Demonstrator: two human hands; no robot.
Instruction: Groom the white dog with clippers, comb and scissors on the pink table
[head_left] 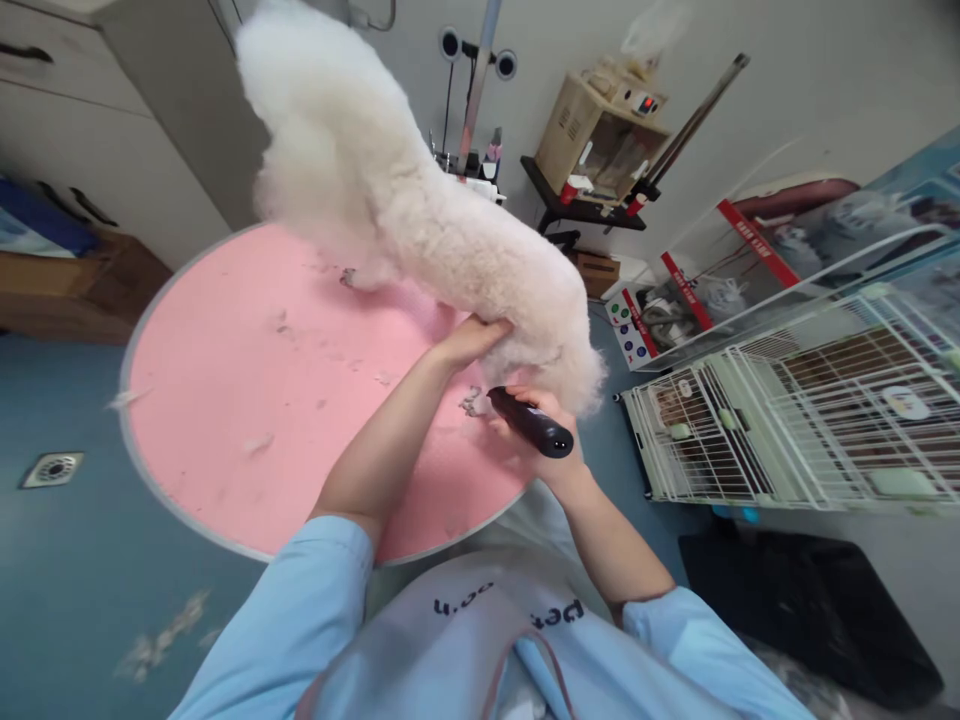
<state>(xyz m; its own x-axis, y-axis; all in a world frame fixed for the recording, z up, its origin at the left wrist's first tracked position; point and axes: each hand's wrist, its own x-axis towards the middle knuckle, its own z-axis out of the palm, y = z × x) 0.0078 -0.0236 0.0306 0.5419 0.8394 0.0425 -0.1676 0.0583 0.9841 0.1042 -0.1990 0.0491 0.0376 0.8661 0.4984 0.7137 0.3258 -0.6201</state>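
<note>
White dog point(465, 230): on pink counter point(232, 410), beyond left hand point(471, 342). Black clipper point(531, 422): gripped in right hand point(553, 406), beside a paw point(472, 402). Left hand: against the dog, grip cannot be told. Step, seemingly: paw trimming; next stroke likely calls for a steady paw.

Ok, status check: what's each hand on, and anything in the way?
Right hand holding clippers. Left hand against dog. Dog standing on pink table. Loose hair on it, hardly blocking.
</note>
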